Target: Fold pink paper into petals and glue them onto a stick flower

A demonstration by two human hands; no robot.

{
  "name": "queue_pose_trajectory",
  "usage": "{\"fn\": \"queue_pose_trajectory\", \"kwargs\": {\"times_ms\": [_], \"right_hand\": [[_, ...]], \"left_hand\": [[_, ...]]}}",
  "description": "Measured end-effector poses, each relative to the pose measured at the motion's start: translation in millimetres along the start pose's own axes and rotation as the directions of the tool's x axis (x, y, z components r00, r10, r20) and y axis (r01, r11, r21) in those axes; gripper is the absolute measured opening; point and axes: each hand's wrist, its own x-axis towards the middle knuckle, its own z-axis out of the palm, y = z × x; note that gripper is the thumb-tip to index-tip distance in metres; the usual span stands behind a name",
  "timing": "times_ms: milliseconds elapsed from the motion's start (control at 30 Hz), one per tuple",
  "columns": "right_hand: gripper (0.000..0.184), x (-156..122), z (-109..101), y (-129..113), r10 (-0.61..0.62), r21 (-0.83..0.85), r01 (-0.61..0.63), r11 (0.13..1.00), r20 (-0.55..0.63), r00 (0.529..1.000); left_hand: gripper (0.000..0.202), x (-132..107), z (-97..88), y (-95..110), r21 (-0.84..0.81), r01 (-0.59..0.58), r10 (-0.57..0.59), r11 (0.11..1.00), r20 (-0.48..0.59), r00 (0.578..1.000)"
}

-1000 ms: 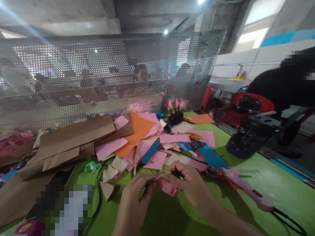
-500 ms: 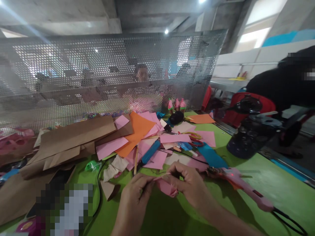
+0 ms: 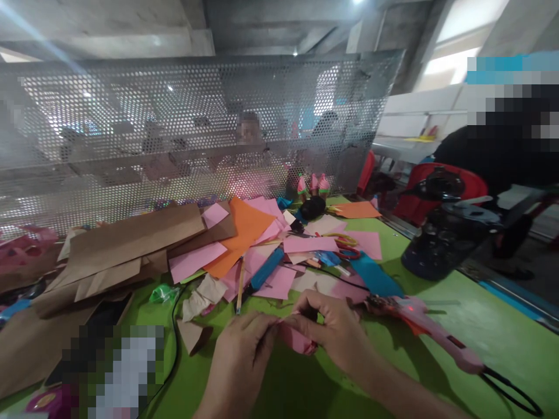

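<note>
My left hand [image 3: 238, 364] and my right hand [image 3: 334, 329] meet low in the middle of the view, just above a green table [image 3: 476, 326]. Both pinch a small folded pink paper piece [image 3: 299, 342], which sits between the fingertips and is partly hidden by my right fingers. A pink glue gun [image 3: 430, 334] lies on the table just right of my right hand, its black cord trailing off to the right.
Loose pink and orange paper sheets [image 3: 248, 244], brown paper [image 3: 126, 244], a blue-handled tool [image 3: 266, 270], a pencil [image 3: 240, 285] and scissors [image 3: 343, 247] lie beyond my hands. A perforated metal screen [image 3: 196, 128] stands behind. A dark jug [image 3: 445, 238] and a person in black [image 3: 502, 151] are at right.
My hands have shifted slightly down and closer together on the pink piece; my fingers have worked at it. Nothing else on the table has moved.
</note>
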Motion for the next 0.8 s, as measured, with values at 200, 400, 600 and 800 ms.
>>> {"fn": "queue_pose_trajectory", "kwargs": {"times_ms": [200, 400, 600, 800], "right_hand": [[0.034, 2, -3, -3, -0.038, 0.007, 0.038, 0.999, 0.032, 0.999], [0.03, 7, -3, 5, 0.07, 0.155, -0.08, 0.985, 0.069, 0.995], [0.019, 7, -4, 7, -0.009, 0.061, 0.011, 0.998, -0.018, 1.0], [0.018, 4, -6, 7, -0.059, 0.041, 0.062, 0.997, -0.074, 0.996]], "left_hand": [[0.023, 1, 1.4, -6, -0.119, 0.043, -0.045, 0.992, -0.012, 0.999], [0.021, 4, 2.2, -8, -0.196, 0.068, -0.074, 0.978, -0.025, 0.997], [0.023, 4, 0.6, -3, -0.344, 0.213, -0.228, 0.915, -0.005, 0.974], [0.026, 4, -2.3, -5, -0.519, 0.251, -0.298, 0.817, -0.007, 0.955]]}}
